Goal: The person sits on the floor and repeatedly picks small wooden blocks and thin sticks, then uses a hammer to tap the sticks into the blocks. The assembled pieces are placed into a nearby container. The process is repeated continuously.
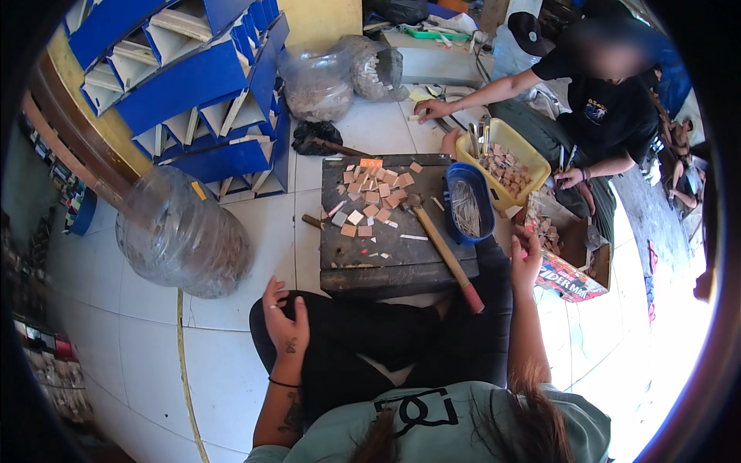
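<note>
My left hand (286, 315) hovers over my left thigh, palm turned inward, fingers apart and holding nothing. My right hand (526, 261) is raised by the printed cardboard box (575, 282), its thumb and forefinger apart; a small pinkish spot shows at its fingers, too small to make out. Between my hands stands a dark wooden block (417, 270) used as a work surface. Small square tan pieces (377, 193) lie heaped on it. A hammer (444, 251) rests across its right side, with the handle toward me. Near its far right corner is a blue tub (472, 234) of thin metal pieces.
A yellow basin (532, 147) of small tan pieces sits beyond the tub. At right, a co-worker (610, 100) reaches across with one arm. Large clear plastic jars (185, 239) stand at left and at the back, near blue shelving (185, 92). A black bag (315, 137) lies behind the block.
</note>
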